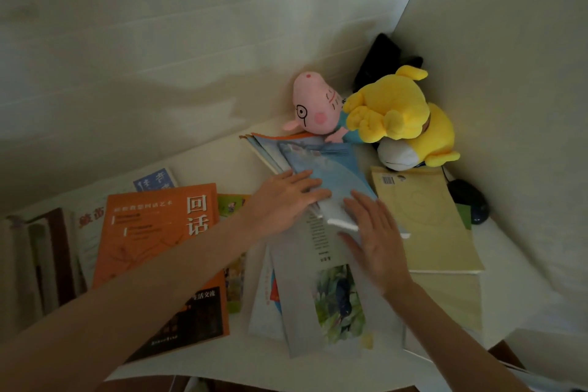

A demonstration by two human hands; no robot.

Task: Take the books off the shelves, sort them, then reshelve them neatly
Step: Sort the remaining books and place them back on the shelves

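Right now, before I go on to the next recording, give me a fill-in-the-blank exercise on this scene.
1. The big book left of the left hand is ___.
2. The plush right of the pig is ___.
3. The mouse lies to the ___ of the pale book.

Missing words: orange; yellow; right.

left hand (288, 197) flat on blue book (331, 169) | right hand (374, 237) flat on grey book (321, 264) | orange book (152, 232) at left | plush toys (394, 108) in corner
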